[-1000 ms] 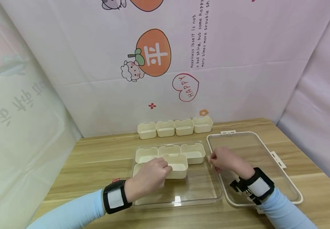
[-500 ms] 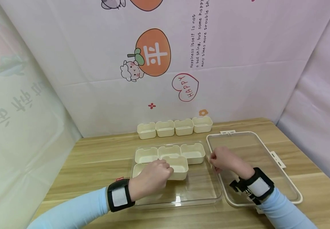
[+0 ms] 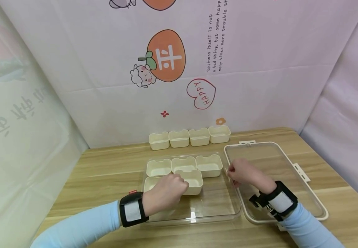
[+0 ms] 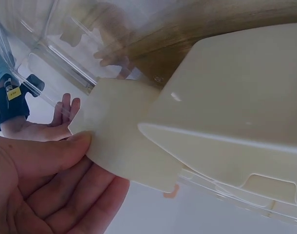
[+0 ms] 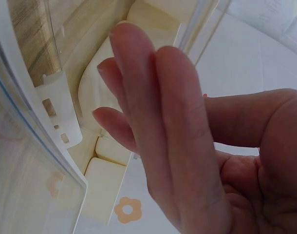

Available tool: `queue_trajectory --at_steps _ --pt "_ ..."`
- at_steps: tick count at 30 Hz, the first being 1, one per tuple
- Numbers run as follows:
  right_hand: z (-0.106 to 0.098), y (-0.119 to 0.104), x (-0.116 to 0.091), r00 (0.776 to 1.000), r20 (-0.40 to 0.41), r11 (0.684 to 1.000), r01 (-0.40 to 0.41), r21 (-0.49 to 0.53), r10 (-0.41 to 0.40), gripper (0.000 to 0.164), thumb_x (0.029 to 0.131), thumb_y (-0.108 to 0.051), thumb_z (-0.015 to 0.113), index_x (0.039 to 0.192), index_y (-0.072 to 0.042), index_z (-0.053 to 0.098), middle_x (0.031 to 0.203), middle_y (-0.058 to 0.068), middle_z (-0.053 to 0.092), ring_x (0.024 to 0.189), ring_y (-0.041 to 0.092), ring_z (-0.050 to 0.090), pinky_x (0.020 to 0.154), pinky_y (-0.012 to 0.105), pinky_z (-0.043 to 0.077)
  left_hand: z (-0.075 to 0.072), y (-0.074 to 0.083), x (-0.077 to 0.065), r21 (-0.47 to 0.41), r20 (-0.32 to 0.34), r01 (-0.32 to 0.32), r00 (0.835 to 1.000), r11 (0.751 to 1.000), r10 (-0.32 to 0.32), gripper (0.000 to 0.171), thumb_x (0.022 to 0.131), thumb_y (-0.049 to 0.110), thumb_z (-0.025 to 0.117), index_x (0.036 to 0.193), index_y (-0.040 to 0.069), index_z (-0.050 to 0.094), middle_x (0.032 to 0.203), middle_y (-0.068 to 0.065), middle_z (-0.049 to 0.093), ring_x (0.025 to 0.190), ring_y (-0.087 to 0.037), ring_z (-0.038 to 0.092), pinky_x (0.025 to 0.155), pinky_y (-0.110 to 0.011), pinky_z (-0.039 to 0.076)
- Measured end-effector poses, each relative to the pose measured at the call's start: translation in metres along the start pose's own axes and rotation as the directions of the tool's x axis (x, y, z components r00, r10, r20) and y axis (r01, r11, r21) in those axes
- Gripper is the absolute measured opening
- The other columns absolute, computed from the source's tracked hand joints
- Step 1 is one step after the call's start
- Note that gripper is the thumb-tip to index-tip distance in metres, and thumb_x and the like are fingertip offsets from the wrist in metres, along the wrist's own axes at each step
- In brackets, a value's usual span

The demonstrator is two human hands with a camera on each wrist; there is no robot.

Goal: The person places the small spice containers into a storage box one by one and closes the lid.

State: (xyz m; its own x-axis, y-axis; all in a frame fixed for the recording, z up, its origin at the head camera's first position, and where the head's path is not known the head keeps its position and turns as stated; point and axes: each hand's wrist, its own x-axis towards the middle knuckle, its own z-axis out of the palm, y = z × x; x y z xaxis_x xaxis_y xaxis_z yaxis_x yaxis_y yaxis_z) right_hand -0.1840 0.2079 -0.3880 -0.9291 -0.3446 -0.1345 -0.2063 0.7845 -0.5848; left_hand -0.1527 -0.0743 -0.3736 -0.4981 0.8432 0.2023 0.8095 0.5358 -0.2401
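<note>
Left hand: fingers clamped on the held cup, thumb against one face and fingers on the other; a pinch at the edge probably suits so thin a wall and leaves the far end free of knuckles.
Held cup: within the tray's outline, mouth up, in front of the middle and right cups of the inner row; whether its base touches the tray floor, I cannot tell.
Left front cup: in the tray beside the held cup, partly behind the left hand.
Inner row: three cups side by side along the tray's far wall, likely set tight to save room.
Right hand: fingers relaxed, gripping nothing visible, at the tray's right side, perhaps to steady it; contact is unclear.
Clear tray: flat on the desk, between the arms, presumably for easy reach.
Clipped lid: flat, right of the tray, leaving its top uncovered.
Back row: four cups behind the tray, seemingly lined up out of the hands' way.
</note>
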Motion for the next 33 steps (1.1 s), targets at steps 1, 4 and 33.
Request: queue_trajectory --at_steps 1,4,33 --pt "-0.0001 -0.0002 0.0 1.0 0.0 1.0 0.0 -0.001 0.0 0.021 0.089 -0.005 0.056 0.073 0.001 0.067 0.057 0.003 0.064 0.049 0.012 0.063 0.049 0.024 0.051 -0.0002 0.0002 0.0001 -0.003 0.009 0.003 1.0 1.0 -0.003 0.025 0.06 -0.01 0.056 0.059 0.015 0.054 0.054 0.008 0.048 0.051 -0.007 0.041 0.045 -0.018 0.032" --pt "-0.0001 -0.0009 -0.0001 1.0 0.004 1.0 0.0 -0.006 0.0 0.02 0.09 -0.005 0.056 0.074 0.001 0.068 0.058 0.003 0.064 0.049 0.012 0.063 0.049 0.023 0.051 -0.0007 0.0007 0.0003 -0.007 0.035 0.014 0.999 1.0 -0.014 0.025 0.06 -0.01 0.055 0.06 0.015 0.055 0.054 0.008 0.048 0.051 -0.007 0.042 0.043 -0.018 0.031" --pt "0.0009 0.0006 0.0032 0.999 0.025 0.996 -0.031 0.079 0.029 0.019 0.09 -0.001 0.054 0.078 0.007 0.066 0.063 0.01 0.065 0.051 0.015 0.064 0.05 0.027 0.054 0.0051 -0.001 -0.0016 -0.016 0.094 0.022 0.995 1.0 -0.02 0.024 0.065 -0.008 0.061 0.061 0.016 0.058 0.053 0.007 0.05 0.05 -0.006 0.043 0.039 -0.021 0.028"
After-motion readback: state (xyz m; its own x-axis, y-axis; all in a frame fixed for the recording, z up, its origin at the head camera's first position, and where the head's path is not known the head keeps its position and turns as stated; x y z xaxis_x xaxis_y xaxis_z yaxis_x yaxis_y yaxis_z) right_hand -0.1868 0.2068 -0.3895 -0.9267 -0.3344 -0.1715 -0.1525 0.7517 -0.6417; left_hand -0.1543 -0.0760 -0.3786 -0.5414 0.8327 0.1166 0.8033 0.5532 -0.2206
